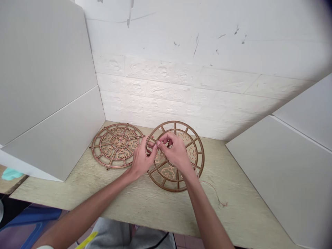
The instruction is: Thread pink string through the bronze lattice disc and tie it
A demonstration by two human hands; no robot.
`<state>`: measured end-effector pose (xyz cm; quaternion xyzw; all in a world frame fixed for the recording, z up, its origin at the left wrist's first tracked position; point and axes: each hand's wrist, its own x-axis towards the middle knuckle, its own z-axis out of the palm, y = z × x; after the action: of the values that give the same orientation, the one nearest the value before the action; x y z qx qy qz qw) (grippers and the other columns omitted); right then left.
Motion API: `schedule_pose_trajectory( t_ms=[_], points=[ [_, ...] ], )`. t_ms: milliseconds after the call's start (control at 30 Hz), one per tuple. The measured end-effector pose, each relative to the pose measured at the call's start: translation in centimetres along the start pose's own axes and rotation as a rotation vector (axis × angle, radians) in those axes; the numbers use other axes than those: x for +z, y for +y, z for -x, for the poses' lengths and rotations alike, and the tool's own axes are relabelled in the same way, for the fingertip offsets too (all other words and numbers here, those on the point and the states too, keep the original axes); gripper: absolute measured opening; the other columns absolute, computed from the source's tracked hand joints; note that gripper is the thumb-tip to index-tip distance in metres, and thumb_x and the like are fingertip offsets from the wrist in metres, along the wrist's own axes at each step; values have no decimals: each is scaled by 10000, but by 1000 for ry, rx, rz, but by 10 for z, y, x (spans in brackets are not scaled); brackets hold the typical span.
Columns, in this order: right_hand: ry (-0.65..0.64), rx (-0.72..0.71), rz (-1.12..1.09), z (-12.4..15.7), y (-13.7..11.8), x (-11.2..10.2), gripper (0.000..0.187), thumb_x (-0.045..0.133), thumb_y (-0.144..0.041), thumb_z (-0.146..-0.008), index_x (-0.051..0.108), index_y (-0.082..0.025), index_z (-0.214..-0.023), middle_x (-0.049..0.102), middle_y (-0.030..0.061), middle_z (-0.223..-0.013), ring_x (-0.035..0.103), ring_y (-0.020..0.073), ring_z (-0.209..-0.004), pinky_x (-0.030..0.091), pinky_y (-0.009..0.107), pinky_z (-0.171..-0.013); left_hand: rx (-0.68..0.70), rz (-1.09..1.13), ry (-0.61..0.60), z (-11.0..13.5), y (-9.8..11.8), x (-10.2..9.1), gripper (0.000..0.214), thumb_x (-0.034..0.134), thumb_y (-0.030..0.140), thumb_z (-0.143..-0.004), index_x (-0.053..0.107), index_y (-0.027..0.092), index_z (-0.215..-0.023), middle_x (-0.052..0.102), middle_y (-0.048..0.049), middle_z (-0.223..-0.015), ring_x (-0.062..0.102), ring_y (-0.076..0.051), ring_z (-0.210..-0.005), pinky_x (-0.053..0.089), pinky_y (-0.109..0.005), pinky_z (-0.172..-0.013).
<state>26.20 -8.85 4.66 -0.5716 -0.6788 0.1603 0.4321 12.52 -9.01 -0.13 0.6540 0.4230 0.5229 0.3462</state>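
Note:
A round brown openwork disc (169,172), with spokes and scroll-shaped panels, is tilted up off the table between my hands. My left hand (141,158) is closed on its left rim, thumb in front. My right hand (176,151) reaches over the disc with thumb and finger pinched beside the left thumb, near a spoke; what lies in that pinch is too small to make out. A thin cord (217,197) trails from behind my right forearm onto the table, ending in a frayed tip. To the left, a similar coppery disc (119,141) lies flat.
The pale wooden table (145,204) meets a white brick-patterned wall (168,90). Grey-white panels (64,131) stand at the left, and another panel (282,173) at the right. A blue plastic item (33,221) is below the table's left edge.

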Motion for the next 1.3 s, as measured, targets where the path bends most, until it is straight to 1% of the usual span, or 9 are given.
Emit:
schedule_pose_trajectory(
  t_ms=[200, 367, 567, 767, 900, 1000, 1100, 1200, 1300],
  points=[
    [36, -60, 24, 3, -3, 3, 69, 566, -235, -773, 571, -201, -713, 590, 22, -729, 512, 189, -729, 376, 338, -705, 44, 3, 16, 2, -3, 0, 330, 536, 343, -948, 525, 159, -1222, 649, -40, -902, 623, -86, -681, 501, -165, -610],
    [41, -73, -7, 5, -5, 5, 81, 547, -220, -783, 533, -208, -704, 616, 25, -757, 537, 204, -775, 390, 352, -739, 56, -30, 24, 2, -5, 0, 348, 528, 330, -947, 514, 157, -1249, 644, -35, -904, 634, -90, -706, 511, -172, -632],
    [77, -81, -2, 7, -6, 8, 119, 558, -213, -775, 515, -207, -663, 600, 26, -723, 525, 205, -755, 390, 366, -753, 93, -34, 36, 1, -5, -1, 326, 527, 309, -937, 525, 147, -1220, 648, -41, -905, 634, -90, -718, 524, -179, -671],
    [96, -68, 18, 6, -2, 13, 103, 553, -188, -781, 546, -203, -680, 621, 32, -769, 524, 207, -798, 396, 356, -759, 29, 39, 36, 0, -9, 3, 370, 540, 357, -931, 511, 149, -1235, 635, -43, -900, 627, -94, -725, 506, -172, -632],
    [98, -11, -194, 5, 5, 9, 151, 587, -310, -833, 618, -195, -741, 657, 42, -784, 567, 185, -747, 445, 332, -717, -51, 70, 51, -4, -13, 4, 394, 560, 386, -919, 495, 141, -1222, 620, -32, -892, 599, -90, -695, 481, -176, -605],
    [246, 11, -284, 8, 10, -1, 233, 564, -405, -890, 631, -191, -828, 671, 49, -821, 605, 180, -758, 479, 321, -721, -49, 89, 45, -6, -16, 2, 401, 557, 417, -929, 500, 149, -1221, 606, -24, -877, 596, -104, -741, 473, -187, -637],
    [311, -106, -131, 14, 16, -10, 204, 536, -364, -931, 620, -198, -845, 672, 52, -855, 606, 191, -823, 476, 341, -786, -45, 116, 43, -8, -18, 1, 388, 518, 466, -958, 513, 153, -1187, 607, -27, -891, 596, -118, -804, 477, -209, -709],
    [251, -254, 29, 19, 24, -10, 189, 515, -322, -961, 621, -206, -856, 663, 62, -881, 584, 213, -886, 458, 376, -843, -60, 67, 87, -8, -19, 0, 372, 485, 500, -976, 533, 162, -1123, 597, -21, -892, 561, -120, -821, 459, -228, -779],
    [240, -298, 97, 22, 30, -3, 185, 517, -323, -971, 633, -212, -878, 637, 82, -968, 557, 235, -977, 450, 411, -897, -66, 13, 114, -9, -17, 0, 372, 494, 522, -969, 537, 169, -1079, 574, -11, -852, 523, -118, -778, 436, -227, -757]
  ],
)
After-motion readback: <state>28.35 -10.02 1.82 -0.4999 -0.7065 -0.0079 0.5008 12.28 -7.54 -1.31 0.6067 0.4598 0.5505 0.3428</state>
